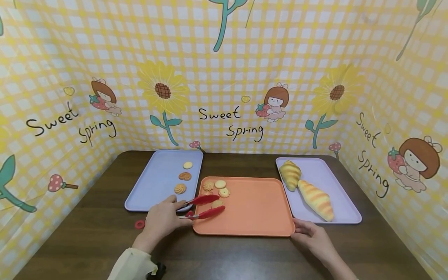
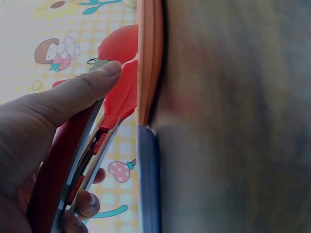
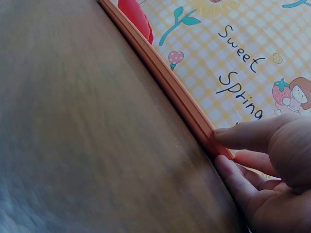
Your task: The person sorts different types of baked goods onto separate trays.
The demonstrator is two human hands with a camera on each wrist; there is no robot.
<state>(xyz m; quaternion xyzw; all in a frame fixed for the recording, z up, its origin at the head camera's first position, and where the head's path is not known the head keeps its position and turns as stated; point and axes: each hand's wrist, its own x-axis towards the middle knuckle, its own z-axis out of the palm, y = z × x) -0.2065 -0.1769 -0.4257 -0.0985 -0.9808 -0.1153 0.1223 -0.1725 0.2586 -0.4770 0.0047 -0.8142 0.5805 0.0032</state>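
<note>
My left hand (image 1: 162, 218) grips a pair of red-tipped tongs (image 2: 121, 90), its thumb along one arm and fingers curled round the other. The tongs' tips reach over the left part of the orange tray (image 1: 255, 206), spread either side of a cookie (image 1: 217, 203). Whether they touch it I cannot tell. Several more cookies lie behind, among them a swirled cookie (image 1: 208, 186) and a pale round cookie (image 1: 220, 184). At the tray's front right corner my right hand (image 1: 313, 237) holds the rim between thumb and fingers, as the right wrist view shows.
A blue tray (image 1: 147, 186) at the left bears a pale cookie (image 1: 188, 165), a brown cookie (image 1: 184, 176) and a swirled cookie (image 1: 180, 189). On the lilac tray (image 1: 344, 202) at the right lie two croissant-shaped breads (image 1: 316, 199). Checked cloth (image 1: 231, 77) walls in the dark table (image 1: 224, 258).
</note>
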